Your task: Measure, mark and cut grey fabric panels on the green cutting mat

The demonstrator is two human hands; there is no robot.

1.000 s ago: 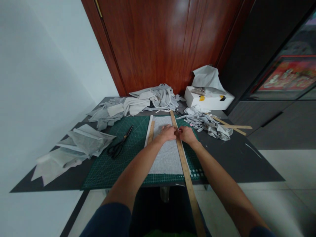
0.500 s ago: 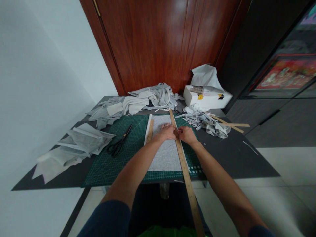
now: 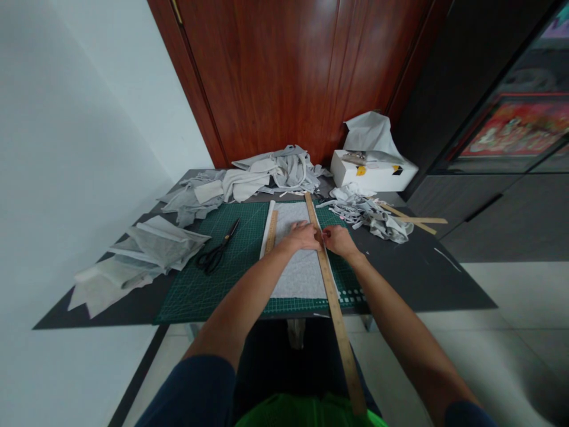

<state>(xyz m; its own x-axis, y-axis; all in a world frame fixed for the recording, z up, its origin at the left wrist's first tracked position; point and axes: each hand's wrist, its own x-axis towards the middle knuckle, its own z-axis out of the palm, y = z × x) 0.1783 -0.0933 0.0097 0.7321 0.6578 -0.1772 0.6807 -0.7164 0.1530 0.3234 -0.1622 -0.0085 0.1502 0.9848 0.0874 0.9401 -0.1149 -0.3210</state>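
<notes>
A long wooden ruler [image 3: 331, 284] lies lengthwise over the right edge of a light grey piece of fabric [image 3: 297, 281], its near end reaching past the table edge toward my body. My left hand [image 3: 306, 235] rests flat on the fabric and against the ruler, fingers stretched out. Just right of the ruler, my right hand [image 3: 338, 239] is closed in a pinch at the fabric's edge; what it holds is too small and hidden to name. A shorter wooden ruler [image 3: 271, 231] lies on the fabric's left side. Under the fabric is a green cutting mat [image 3: 249, 234].
Black scissors [image 3: 217, 250] lie on the mat's left part. Fabric pieces [image 3: 151, 249] sit at the left, with a heap of cloth [image 3: 267, 175] at the back. To the right are fabric scraps [image 3: 368, 216], crossed wooden strips [image 3: 418, 220] and a white box [image 3: 373, 172].
The view has shifted slightly, so the table sits a little higher in the picture. Both hands keep nearly the same place at the ruler, the right one a touch closer to its edge.
</notes>
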